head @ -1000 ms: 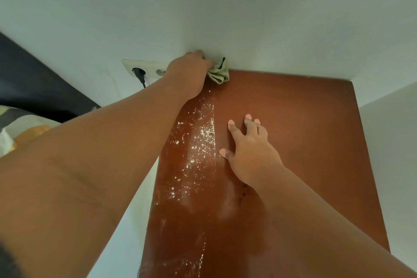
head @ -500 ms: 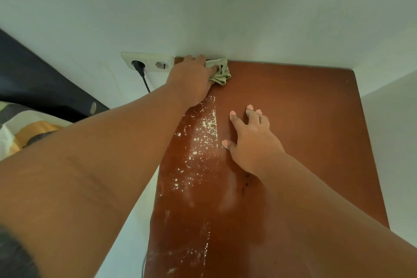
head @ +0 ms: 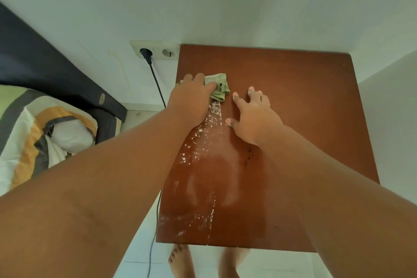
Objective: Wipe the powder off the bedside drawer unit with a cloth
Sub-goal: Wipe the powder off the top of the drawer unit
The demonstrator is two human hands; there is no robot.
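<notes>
The bedside drawer unit has a glossy reddish-brown top (head: 304,101), seen from above. White powder (head: 212,124) runs in a streak down its left half, with more smeared near the front edge. My left hand (head: 191,95) presses a bunched pale green cloth (head: 220,89) onto the top, at the far end of the powder streak, near the left edge. My right hand (head: 252,115) lies flat on the top just right of the powder, fingers spread, holding nothing.
A white wall runs behind and to the right of the unit. A double socket (head: 155,51) with a black plug and cable (head: 158,88) sits left of it. A bed with dark frame and striped bedding (head: 40,128) lies at the left. My bare feet (head: 180,262) stand below the front edge.
My left hand has pulled the cloth back from the unit's rear edge toward me along the powder streak. The view has risen, showing more of the unit. My right hand stays flat.
</notes>
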